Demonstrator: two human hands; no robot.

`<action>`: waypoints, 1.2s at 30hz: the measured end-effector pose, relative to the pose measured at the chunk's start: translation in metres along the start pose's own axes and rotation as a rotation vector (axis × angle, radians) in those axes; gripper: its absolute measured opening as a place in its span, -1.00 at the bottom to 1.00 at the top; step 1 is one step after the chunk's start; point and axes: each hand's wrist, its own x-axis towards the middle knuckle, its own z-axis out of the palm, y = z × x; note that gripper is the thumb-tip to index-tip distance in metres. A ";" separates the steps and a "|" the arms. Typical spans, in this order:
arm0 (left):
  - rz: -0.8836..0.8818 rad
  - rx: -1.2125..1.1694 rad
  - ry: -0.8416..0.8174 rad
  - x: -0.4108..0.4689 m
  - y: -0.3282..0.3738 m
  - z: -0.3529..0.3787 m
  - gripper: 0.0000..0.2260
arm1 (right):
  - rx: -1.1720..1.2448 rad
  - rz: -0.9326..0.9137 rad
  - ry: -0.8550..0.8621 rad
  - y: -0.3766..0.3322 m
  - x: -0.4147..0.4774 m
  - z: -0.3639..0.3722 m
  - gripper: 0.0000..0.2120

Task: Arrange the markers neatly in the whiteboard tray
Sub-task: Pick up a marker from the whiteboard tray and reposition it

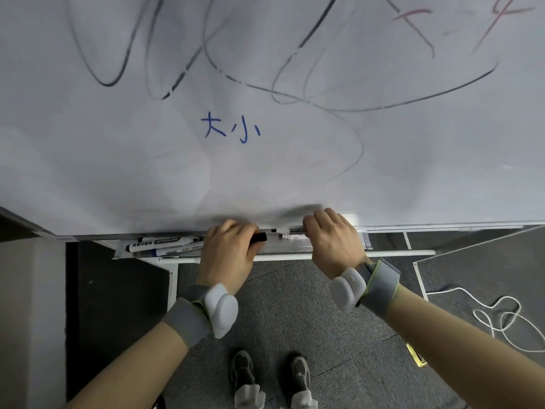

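Note:
A metal tray [283, 249] runs along the bottom edge of the whiteboard [265, 157]. At its left end lie two or three white markers [165, 245] side by side, with black and blue caps. My left hand [228, 249] is closed around a marker whose black cap [259, 238] sticks out to the right. My right hand [331, 237] grips the right end of a white marker [290, 231] that lies along the tray, its tip close to the black cap.
The whiteboard carries black scribbles, red marks at top right and blue characters [230, 128]. Below are the white stand frame [174, 278], grey carpet, my shoes [271, 376] and a white cable [495, 320] coiled on the floor at the right.

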 end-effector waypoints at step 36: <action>-0.118 -0.547 -0.040 0.005 0.041 0.001 -0.83 | 0.452 0.034 0.031 0.019 -0.030 0.001 -0.76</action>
